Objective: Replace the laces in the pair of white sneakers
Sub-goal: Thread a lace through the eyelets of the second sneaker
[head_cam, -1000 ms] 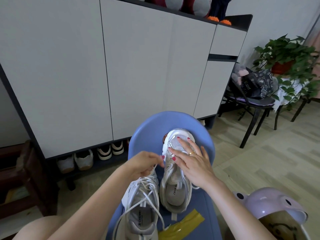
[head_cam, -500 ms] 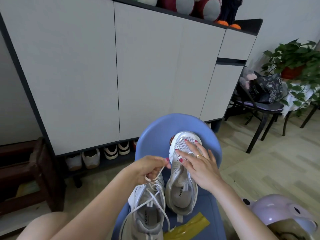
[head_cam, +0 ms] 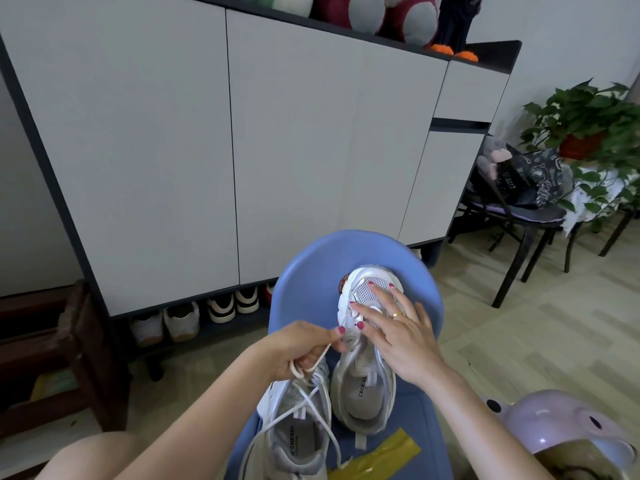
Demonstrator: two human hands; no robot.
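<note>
Head camera, looking down: two white sneakers sit side by side on the seat of a blue chair (head_cam: 311, 271), toes pointing away toward a tall grey-fronted shoe cabinet (head_cam: 242, 150). The person's left hand (head_cam: 298, 351) has its grip closed on a loop of cream lace (head_cam: 308, 365), pinched between thumb and curled fingers just above the near sneaker (head_cam: 294, 427), whose white laces (head_cam: 311, 407) trail loose across its tongue and down over the chair seat. The right hand (head_cam: 398, 337) lies flat with straight, spread fingers pressing on the toe and forefoot of the far sneaker (head_cam: 363, 386); its grip is open and holds nothing. That sneaker shows no lace in the part not covered by the hand. The cream lace runs from the left hand's fingers toward the inner edge of the far sneaker, close to the right thumb. A yellow strip (head_cam: 377, 455) lies on the seat just in front of the far sneaker's heel. Several pairs of shoes (head_cam: 214, 306) stand in the open gap beneath the cabinet. Plush toys (head_cam: 374, 15) line the cabinet top. At right, a dark chair (head_cam: 519, 216) carries a black patterned bag, with a leafy potted plant (head_cam: 585, 123) beside it. A lilac helmet-like object (head_cam: 561, 427) sits at the lower right corner.
</note>
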